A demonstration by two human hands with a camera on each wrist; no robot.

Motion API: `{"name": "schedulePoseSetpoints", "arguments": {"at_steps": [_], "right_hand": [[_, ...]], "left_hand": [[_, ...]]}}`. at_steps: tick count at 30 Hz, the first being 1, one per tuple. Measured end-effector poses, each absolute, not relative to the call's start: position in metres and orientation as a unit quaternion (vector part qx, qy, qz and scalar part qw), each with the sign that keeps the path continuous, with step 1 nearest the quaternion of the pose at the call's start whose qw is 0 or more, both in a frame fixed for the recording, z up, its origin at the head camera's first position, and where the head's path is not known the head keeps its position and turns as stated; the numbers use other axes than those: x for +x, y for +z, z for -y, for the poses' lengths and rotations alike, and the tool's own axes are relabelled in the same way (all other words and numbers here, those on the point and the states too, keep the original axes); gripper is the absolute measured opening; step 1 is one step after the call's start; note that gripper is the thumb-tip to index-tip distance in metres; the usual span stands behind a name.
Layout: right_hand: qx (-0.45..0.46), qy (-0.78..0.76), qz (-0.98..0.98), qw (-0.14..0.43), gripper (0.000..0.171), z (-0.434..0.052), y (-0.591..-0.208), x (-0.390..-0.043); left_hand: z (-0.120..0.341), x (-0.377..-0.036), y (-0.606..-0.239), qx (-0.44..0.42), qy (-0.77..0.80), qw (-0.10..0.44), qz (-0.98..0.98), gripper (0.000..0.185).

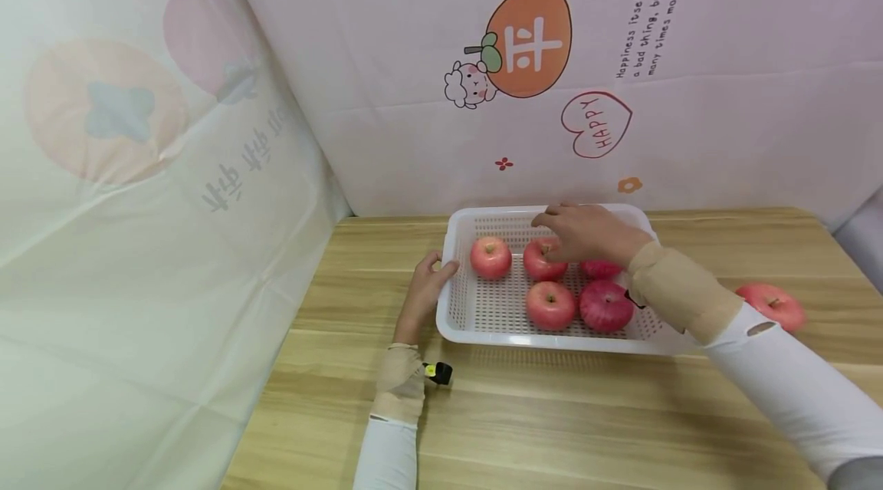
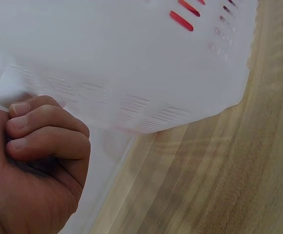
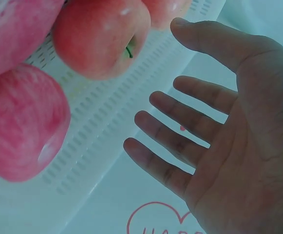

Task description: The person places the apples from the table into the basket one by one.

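Observation:
A white perforated plastic basket [image 1: 476, 337] stands on the wooden table with several apples in it. At its left end my left hand [image 1: 422, 287] grips the rim, with the thumb over the edge; curled fingers [image 2: 48, 129] show outside the wall in the left wrist view. My right hand [image 1: 586, 233] hovers over the back right of the basket, fingers spread and nothing in it. Below it are a red apple [image 1: 541, 264] and a darker apple [image 1: 599, 269] partly hidden by the hand. A pale red apple [image 1: 490, 258] lies at the left, another apple [image 1: 550, 306] and a deep red apple [image 1: 605, 306] in front.
One more apple [image 1: 773, 306] lies on the table right of the basket, partly behind the right sleeve. The wooden table [image 1: 552, 421] extends in front. A printed white cloth [image 1: 414, 129] hangs behind the basket, and another pale cloth [image 1: 172, 283] hangs at the left.

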State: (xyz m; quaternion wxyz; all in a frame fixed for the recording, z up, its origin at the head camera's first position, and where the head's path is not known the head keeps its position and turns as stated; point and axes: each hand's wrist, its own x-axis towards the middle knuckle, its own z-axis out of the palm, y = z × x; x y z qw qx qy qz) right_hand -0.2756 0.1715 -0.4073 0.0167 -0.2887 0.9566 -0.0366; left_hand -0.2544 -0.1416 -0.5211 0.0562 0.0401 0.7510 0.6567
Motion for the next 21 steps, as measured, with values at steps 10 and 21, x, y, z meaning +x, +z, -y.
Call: {"name": "schedulePoseSetpoints", "arguments": {"at_steps": [10,21], "right_hand": [[-0.287,-0.035,-0.957,-0.006,0.052,-0.192,-0.400,-0.266],[-0.277,-0.046,-0.960,-0.005,0.055,-0.213,-0.394,-0.255]], "left_hand": [[0.141,-0.254,-0.522,0.040,0.659,0.053,-0.749,0.025],[0.141,-0.255,-0.522,0.036,0.656,0.053,-0.752,0.025]]}}
